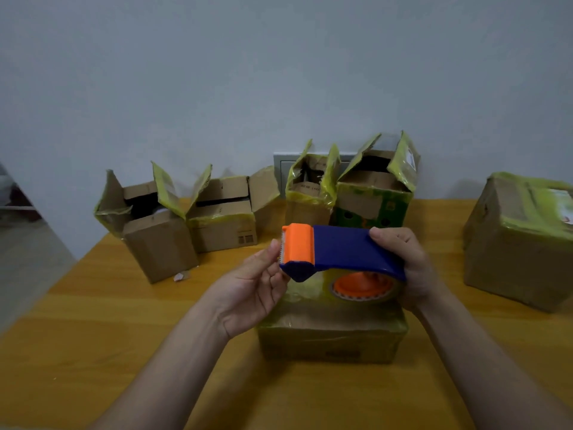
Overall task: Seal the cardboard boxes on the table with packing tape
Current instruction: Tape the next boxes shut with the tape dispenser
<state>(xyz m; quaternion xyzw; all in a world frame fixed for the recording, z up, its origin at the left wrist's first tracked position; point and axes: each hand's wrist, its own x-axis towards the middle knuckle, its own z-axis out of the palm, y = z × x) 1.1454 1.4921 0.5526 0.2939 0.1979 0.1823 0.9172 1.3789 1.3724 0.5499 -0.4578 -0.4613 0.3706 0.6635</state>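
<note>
A blue and orange tape dispenser (341,248) with a roll of clear tape hangs above a closed, tape-covered cardboard box (331,333) at the table's front middle. My right hand (403,265) grips the dispenser's blue handle end. My left hand (257,283) is at the orange cutter end, with its thumb and fingertips touching the toothed edge; whether it pinches the tape end I cannot tell. Several open boxes stand at the back: one at the left (152,231), one beside it (226,218), a narrow one (307,193) and a green-printed one (375,193).
A closed taped box (521,243) stands at the right edge of the yellow wooden table (93,321). A small paper scrap (181,276) lies near the left open box. A grey wall is right behind the boxes. The table's left edge drops to the floor.
</note>
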